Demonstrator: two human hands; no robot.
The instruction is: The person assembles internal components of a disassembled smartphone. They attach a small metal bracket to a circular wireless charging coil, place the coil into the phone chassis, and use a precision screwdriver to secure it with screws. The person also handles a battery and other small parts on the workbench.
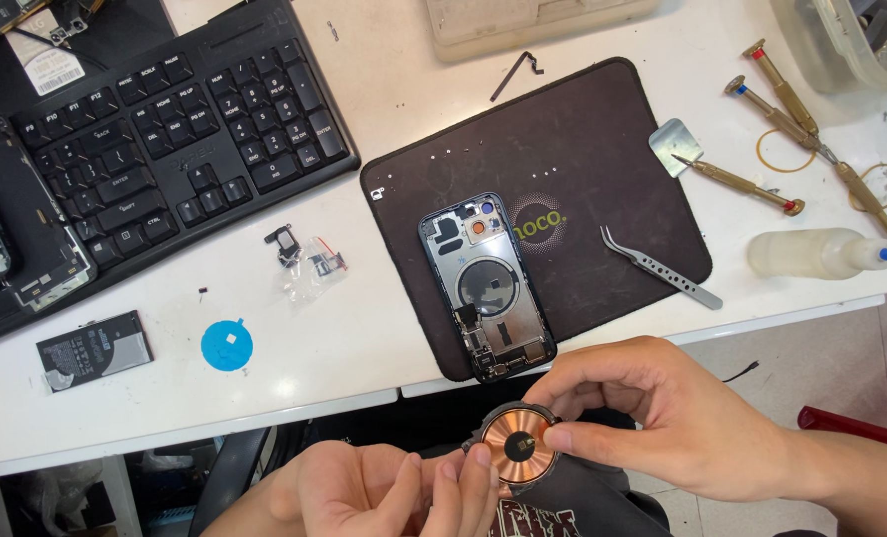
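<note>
I hold a round copper coil (519, 449) low in front of me, past the near edge of the white counter (384, 328), where there is open room over my lap. My left hand (384, 492) comes up from below with its fingertips pressed together on the coil's left rim. My right hand (662, 418) curls in from the right and pinches the coil's right side with thumb and finger. Just above, an opened phone (485, 286) lies face down on a dark mat (583, 179) that hangs a little over the counter edge. Tweezers (657, 267) rest on the mat, near the phone. A small clear bag (309, 268) left of the mat holds tiny parts. A black keyboard (165, 129) sits far left.
</note>
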